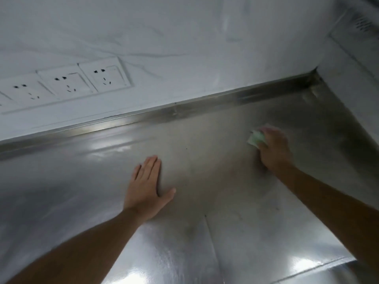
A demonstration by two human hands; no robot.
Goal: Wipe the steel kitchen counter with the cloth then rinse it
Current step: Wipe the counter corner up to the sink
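Steel counter [215, 201] bears the flat left hand [146, 187]; right hand [273, 150] clutches the cloth [256, 138].

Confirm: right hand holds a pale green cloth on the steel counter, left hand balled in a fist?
No fist: head view shows the left hand flat, fingers straight, on the steel counter. The right hand does hold the pale green cloth there.
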